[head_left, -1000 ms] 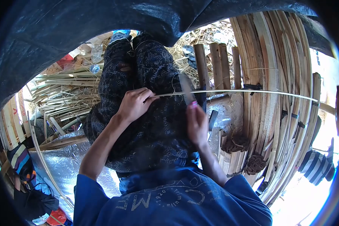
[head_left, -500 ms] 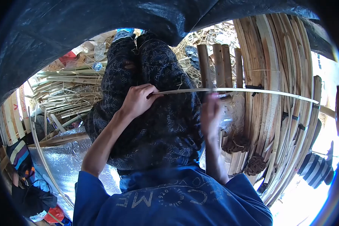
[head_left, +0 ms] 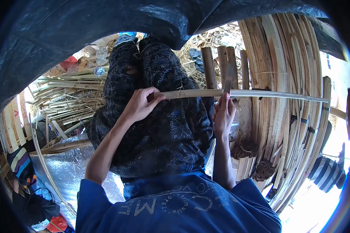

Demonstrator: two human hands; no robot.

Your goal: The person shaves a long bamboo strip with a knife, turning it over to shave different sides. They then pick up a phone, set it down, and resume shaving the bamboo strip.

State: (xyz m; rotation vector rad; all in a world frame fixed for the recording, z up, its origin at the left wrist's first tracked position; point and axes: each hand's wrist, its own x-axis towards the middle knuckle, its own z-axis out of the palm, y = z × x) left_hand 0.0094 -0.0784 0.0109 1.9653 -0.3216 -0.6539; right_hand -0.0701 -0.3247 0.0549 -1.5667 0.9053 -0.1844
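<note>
A long, thin bamboo strip (head_left: 194, 93) lies crosswise above my thighs, its broad face turned up toward me. My left hand (head_left: 143, 105) pinches its left end between thumb and fingers. In my right hand (head_left: 224, 116) is a knife (head_left: 229, 77), its blade pointing away from me and crossing the strip near the middle. The knife's handle is hidden in my fist. To the right of the blade the strip looks paler and runs out over a stack of bamboo slats (head_left: 275, 58).
Thin bamboo pieces (head_left: 72, 91) are heaped on the left, beside a silver sheet (head_left: 76, 165). Several short bamboo pieces (head_left: 209, 70) stand past my right knee. A dark tarp (head_left: 105, 19) hangs across the top. Brown coils (head_left: 263, 171) lie at right.
The strip has turned from edge-on to show its broad face. My right hand, blurred before, now appears sharp, with the knife blade clearly visible across the strip. My left hand stays at the end.
</note>
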